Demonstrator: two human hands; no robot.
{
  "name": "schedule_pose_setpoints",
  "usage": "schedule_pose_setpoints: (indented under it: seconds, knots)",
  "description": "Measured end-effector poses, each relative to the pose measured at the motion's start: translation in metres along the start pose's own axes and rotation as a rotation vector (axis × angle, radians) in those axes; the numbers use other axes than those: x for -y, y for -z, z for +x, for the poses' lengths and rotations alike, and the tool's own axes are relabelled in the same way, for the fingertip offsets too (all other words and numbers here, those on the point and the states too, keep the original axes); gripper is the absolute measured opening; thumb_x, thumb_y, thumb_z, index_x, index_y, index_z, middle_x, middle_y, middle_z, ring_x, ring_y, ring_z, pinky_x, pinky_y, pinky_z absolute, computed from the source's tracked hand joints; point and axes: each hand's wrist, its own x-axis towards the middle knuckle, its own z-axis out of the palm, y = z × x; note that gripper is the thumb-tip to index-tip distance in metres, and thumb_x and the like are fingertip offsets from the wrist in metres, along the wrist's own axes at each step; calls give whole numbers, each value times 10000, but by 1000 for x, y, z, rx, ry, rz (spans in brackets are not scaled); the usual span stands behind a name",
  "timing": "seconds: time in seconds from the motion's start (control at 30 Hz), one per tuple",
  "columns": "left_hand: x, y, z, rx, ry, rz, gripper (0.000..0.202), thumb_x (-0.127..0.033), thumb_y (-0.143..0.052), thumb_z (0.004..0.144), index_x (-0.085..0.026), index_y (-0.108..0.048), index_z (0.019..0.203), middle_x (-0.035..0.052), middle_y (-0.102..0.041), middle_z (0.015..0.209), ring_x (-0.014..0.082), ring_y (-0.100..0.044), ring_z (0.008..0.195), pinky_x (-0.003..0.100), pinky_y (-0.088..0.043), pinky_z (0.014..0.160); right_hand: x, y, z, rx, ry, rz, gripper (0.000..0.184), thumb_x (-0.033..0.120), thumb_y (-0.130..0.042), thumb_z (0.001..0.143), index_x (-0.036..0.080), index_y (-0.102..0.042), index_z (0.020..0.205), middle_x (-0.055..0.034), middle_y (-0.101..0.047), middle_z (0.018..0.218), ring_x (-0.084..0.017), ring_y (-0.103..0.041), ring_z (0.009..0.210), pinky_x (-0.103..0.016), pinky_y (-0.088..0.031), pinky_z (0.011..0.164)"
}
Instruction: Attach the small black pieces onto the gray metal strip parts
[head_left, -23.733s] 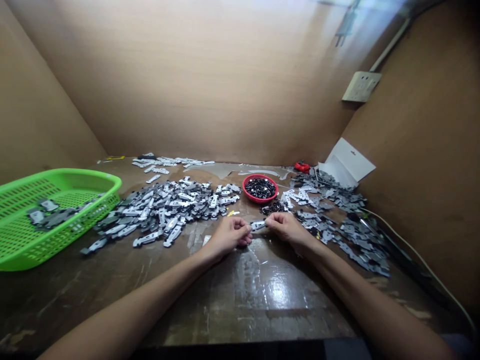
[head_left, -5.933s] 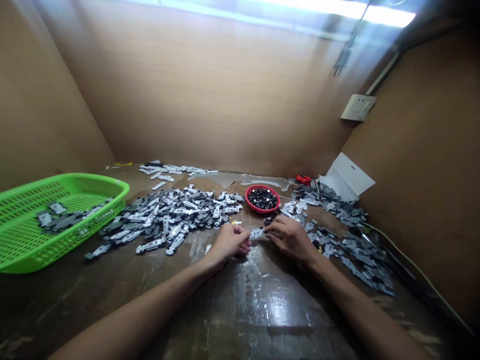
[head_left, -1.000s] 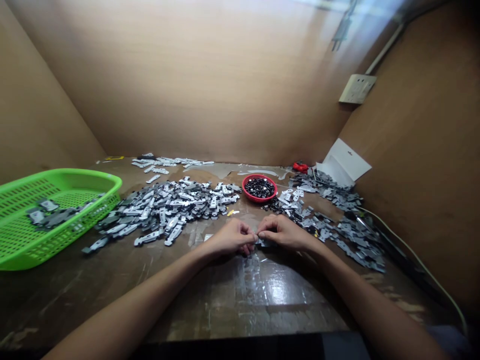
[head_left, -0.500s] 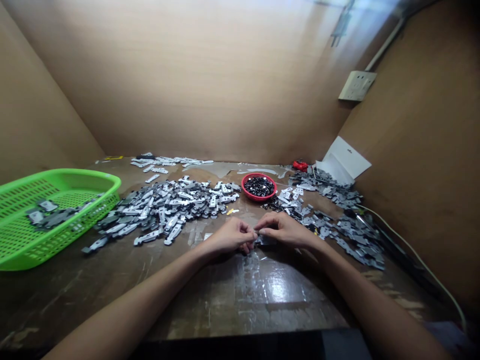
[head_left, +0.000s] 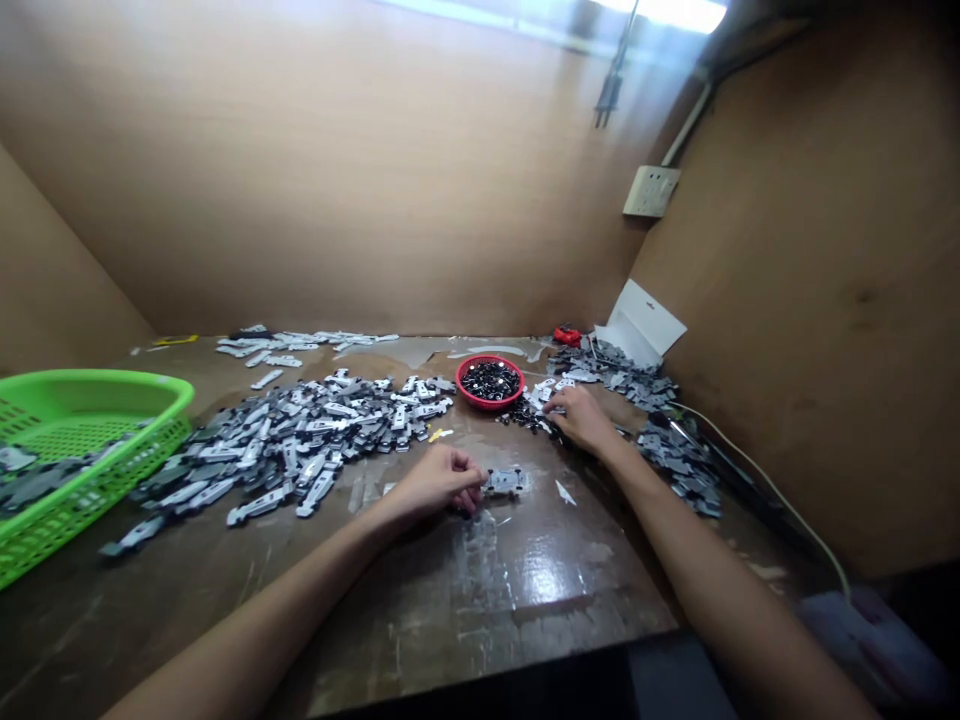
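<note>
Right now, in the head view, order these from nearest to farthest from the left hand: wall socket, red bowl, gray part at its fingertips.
1. Gray part, at the left hand.
2. Red bowl, beyond, slightly right.
3. Wall socket, high at right.

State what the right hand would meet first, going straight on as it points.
The right hand would likely meet the loose white parts, short of the red basket; depth is unclear.

On the table [head_left: 337, 630], a bowl [head_left: 489, 405] sits behind the toy-car part [head_left: 504, 482], with heaped parts [head_left: 300, 432] left and loose pieces [head_left: 679, 465] right.
</note>
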Motion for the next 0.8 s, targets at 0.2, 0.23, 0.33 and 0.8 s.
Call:
schedule_pose_setpoints:
  seconds: [0.2, 0.23, 0.33, 0.8]
  knots:
    - [-2, 1, 0, -47, 8, -34, 301, -412, -623, 686, -116, -573, 704, 62, -661, 633, 138, -627, 515, 183, -404, 446, 3, 5, 2, -66, 25, 95, 102, 215, -526, 795, 176, -612, 832, -66, -610, 860, -190, -521, 846, -288, -375, 775]
    - [-2, 1, 0, -59, 7, -44, 293, -406, -621, 690, -117, -573, 707, 61, -661, 637, 137, -627, 518, 181, -405, 448, 4, 6, 2, -85, 15, 130, 109, 221, -503, 809, 175, -591, 854, -63, -607, 860, -184, -524, 827, -282, -377, 758]
    - [-2, 2, 0, -81, 16, -72, 280, -391, -619, 697, -115, -574, 717, 66, -664, 653, 137, -629, 525, 184, -414, 456, 10, 9, 1, -113, -42, 235, 148, 246, -426, 851, 177, -532, 928, -54, -599, 855, -166, -532, 764, -262, -381, 693]
    - [-8, 1, -3, -112, 48, -114, 273, -369, -629, 685, -103, -578, 722, 82, -669, 675, 136, -630, 531, 184, -427, 465, 22, 18, -2, -63, -285, 809, 283, 359, -592, 717, 149, -655, 897, -40, -637, 725, -142, -549, 595, -267, -432, 578]
